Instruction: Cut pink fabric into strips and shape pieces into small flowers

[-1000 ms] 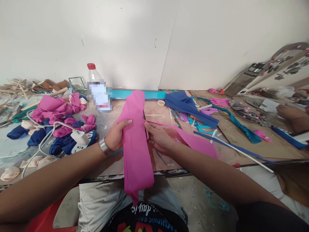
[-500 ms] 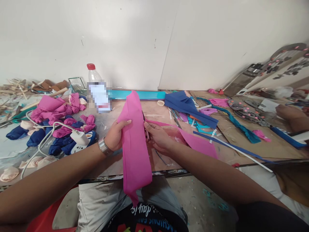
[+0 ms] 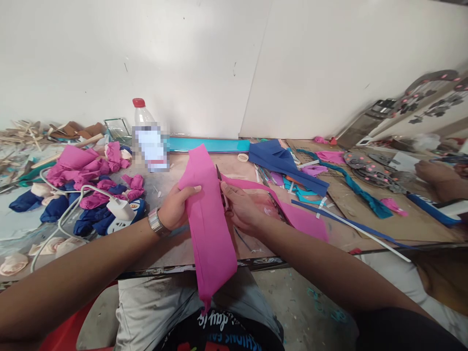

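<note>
A long folded strip of pink crepe paper (image 3: 210, 219) hangs from my left hand (image 3: 177, 207), its lower end dangling past the table edge over my lap. My left thumb lies on top of the strip, and the fingers are hidden behind it. In my right hand (image 3: 239, 207) are scissors (image 3: 219, 174), their dark blades pointing up beside the strip's right edge; the handles are mostly covered by my fingers. A narrow pink offcut (image 3: 252, 184) trails right from behind my right hand to a wider pink piece (image 3: 307, 222) on the table.
Pink and blue crumpled rolls (image 3: 84, 165) lie at left beside a white cable and power strip (image 3: 124, 219). A bottle (image 3: 142, 112) stands behind a phone (image 3: 151, 148). Folded blue paper (image 3: 280, 158) and a white stick (image 3: 369, 231) lie right. Another person's hand (image 3: 431, 173) is far right.
The pink strip's lower end has swung slightly right. The scissor blades now show more clearly, pulled a little away from the strip's edge. Both hands stay in nearly the same place.
</note>
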`<state>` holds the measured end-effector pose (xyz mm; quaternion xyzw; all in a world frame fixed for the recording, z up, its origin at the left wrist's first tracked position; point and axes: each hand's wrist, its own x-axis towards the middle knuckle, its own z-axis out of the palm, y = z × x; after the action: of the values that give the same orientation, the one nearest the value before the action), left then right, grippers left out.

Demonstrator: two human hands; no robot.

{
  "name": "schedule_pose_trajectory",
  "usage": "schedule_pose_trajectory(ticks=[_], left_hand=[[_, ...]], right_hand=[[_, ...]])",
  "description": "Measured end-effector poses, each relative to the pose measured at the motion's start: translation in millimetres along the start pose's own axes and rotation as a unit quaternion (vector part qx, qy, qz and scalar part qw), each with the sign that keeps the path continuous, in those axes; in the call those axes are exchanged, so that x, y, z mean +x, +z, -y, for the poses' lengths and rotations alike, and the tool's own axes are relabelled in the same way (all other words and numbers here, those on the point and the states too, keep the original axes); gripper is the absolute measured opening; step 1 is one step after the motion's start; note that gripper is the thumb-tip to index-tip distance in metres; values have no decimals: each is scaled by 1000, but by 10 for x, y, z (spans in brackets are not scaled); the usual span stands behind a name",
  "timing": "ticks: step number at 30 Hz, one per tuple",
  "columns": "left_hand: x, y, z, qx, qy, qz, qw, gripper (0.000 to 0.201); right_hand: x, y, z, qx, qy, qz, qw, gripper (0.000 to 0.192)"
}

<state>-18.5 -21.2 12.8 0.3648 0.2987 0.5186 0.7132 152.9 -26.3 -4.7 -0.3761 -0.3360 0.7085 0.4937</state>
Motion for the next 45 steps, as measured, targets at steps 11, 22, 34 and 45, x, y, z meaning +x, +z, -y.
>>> schedule_pose_trajectory(ticks=[11,22,34,45], left_hand=[[66,-26,9,-53,-6,8,999,40],[2,-18,-37,-7,-30,-8,999,40],[-8,-4,-16,-6,-35,0,999,42],[-4,-11,-14,-7,-40,-1,999,43]], right_hand=[[-27,-45,-15,29,36,27,999,29],[-8,11,-2,37,12,43,998,38],[-20,43,4,4,-27,21,999,47],[-45,67,17,-14,-8,9,1000,46]])
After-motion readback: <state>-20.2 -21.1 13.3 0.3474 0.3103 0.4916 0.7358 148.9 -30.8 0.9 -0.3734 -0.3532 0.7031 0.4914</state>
